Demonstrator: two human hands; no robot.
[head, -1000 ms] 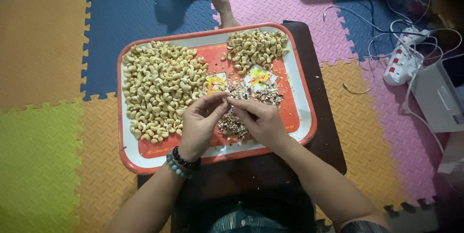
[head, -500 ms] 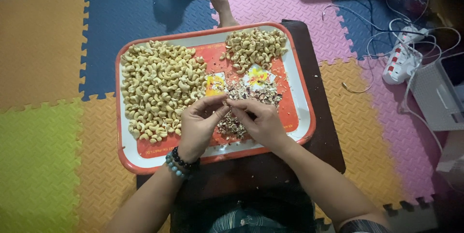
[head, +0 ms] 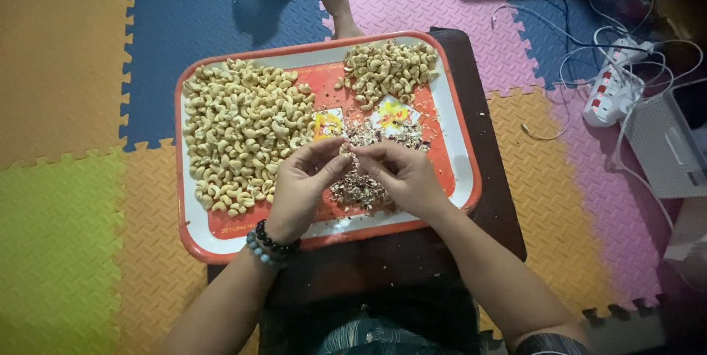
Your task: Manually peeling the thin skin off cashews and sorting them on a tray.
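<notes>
A cashew [head: 345,150] is pinched between the fingertips of the left hand [head: 300,185] and the right hand [head: 403,177], both closed on it over the middle of the tray [head: 193,231]. Below the hands lies a heap of husks [head: 359,187]. A big pile [head: 239,130] of nuts fills the tray's left side; a small pile [head: 386,69] lies at its far right. 2 bead bracelets [head: 269,246] are worn on the left wrist.

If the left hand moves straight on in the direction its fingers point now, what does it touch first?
Probably the right hand: the left hand points its fingers toward it, and their fingertips already meet around a small cashew piece above the heap of husk scraps. Depth is hard to judge.
</notes>
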